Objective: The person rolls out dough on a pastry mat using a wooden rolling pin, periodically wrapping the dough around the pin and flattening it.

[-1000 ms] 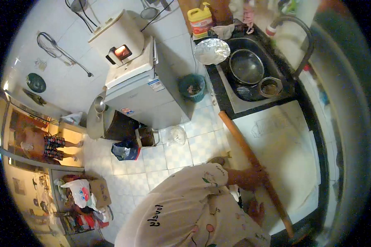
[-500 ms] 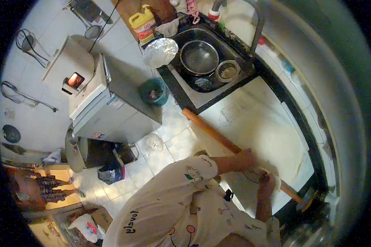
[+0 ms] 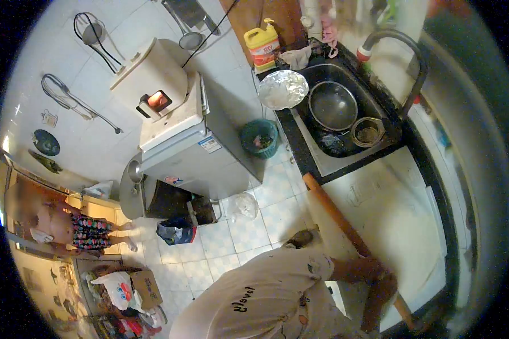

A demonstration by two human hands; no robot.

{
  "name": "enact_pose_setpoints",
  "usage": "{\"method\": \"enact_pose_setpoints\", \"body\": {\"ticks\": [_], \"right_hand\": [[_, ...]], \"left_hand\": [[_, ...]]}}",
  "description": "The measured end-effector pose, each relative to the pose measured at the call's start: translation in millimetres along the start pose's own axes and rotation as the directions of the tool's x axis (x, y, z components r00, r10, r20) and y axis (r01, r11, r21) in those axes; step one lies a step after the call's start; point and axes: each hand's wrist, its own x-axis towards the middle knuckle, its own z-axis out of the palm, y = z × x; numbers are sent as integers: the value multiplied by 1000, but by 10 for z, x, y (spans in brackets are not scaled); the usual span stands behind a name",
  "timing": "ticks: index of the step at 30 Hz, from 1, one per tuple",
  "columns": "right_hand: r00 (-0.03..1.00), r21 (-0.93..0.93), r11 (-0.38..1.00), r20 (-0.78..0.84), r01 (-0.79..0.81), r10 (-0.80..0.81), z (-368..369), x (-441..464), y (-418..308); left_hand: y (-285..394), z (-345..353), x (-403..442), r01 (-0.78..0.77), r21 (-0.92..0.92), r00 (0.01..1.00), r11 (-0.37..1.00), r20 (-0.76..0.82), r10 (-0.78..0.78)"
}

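The left hand [image 3: 370, 269] and right hand [image 3: 384, 287] sit together on the near half of the rolling pin [image 3: 338, 216]; too dim to tell whether they clasp it. It slants from far left to near right across the white surface [image 3: 345, 190], its far end near the sink [image 3: 315, 151].
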Motion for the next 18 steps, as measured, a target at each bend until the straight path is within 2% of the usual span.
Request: {"method": "enact_pose_setpoints", "body": {"ticks": [2,4,10,15,18], "right_hand": [[998,63,998,60,-30,27,135,107,35],[997,152,986,-44,67,-61,46,94,19],[998,75,995,-31,64,-62,212,4,17],[983,62,991,-149,121,-111,78,390,154],[979,37,991,-165,125,-118,130,433,262]], "left_hand": [[12,1,26,3,1,1000,1000,-1,-3],[27,4,70,7,-2,1000,1000,-4,-7],[191,104,135,-3,-3,999,1000,-33,2],[267,178,118,-4,3,999,1000,-51,4],[317,209,74,5,10,997,1000,-73,-5]]}}
